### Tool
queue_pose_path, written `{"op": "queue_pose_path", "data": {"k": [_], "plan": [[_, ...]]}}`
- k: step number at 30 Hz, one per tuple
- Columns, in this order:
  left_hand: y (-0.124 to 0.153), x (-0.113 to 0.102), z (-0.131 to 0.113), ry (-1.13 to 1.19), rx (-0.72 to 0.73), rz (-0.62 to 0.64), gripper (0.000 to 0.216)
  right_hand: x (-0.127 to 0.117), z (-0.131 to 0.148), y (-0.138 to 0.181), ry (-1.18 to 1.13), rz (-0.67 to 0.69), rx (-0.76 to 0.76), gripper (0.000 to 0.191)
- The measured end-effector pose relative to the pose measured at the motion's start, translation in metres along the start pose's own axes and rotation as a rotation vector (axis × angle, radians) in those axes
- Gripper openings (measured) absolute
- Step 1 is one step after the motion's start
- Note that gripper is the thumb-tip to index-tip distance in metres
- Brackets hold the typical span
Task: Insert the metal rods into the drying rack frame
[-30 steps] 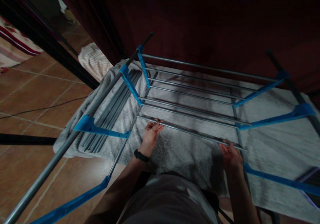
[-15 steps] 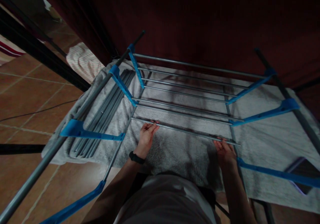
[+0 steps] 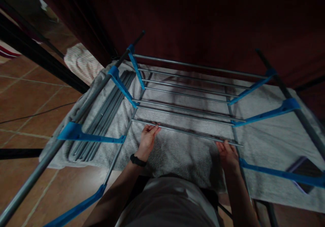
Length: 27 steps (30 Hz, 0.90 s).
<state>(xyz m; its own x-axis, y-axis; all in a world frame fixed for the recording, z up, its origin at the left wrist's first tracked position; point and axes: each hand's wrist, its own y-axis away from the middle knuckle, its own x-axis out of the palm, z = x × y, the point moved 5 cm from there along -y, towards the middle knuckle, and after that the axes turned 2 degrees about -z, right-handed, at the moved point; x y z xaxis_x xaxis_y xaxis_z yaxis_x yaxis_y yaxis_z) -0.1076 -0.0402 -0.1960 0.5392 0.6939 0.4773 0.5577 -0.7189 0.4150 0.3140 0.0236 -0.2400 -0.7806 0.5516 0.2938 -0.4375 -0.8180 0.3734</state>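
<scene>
One metal rod is pinched by the left hand and the right hand, with rack bars beyond them.

Two hands, seven crosswise rods, seven blue brackets, two thick poles, one phone and one wristband are counted; bundled rods can't be resolved.

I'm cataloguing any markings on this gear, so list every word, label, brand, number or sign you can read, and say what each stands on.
No readable text anywhere in view.
Blue brackets: no legible lettering; any fine marks are too small and blurred.
Rod in both hands: none visible.
Black wristband: none legible.
Dark phone-like device: nothing readable, and a bracket partly covers it.
</scene>
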Motion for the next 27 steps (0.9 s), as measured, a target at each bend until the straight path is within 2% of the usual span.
{"op": "queue_pose_path", "data": {"k": [6, 15, 19, 27], "plan": [[0.005, 0.005, 0.002, -0.013, -0.044, 0.021, 0.039, 0.000, 0.000, 0.003, -0.011, 0.017, 0.014, 0.040], [0.023, 0.032, 0.029, -0.043, -0.136, 0.113, 0.032, 0.008, 0.004, 0.010, -0.024, 0.027, 0.014, 0.040], [0.017, 0.027, 0.029, -0.035, -0.115, 0.094, 0.029, 0.014, 0.007, 0.013, -0.021, 0.046, 0.024, 0.031], [0.010, 0.019, 0.029, -0.022, -0.093, 0.055, 0.032, 0.019, 0.008, 0.016, -0.065, 0.083, -0.005, 0.029]]}}
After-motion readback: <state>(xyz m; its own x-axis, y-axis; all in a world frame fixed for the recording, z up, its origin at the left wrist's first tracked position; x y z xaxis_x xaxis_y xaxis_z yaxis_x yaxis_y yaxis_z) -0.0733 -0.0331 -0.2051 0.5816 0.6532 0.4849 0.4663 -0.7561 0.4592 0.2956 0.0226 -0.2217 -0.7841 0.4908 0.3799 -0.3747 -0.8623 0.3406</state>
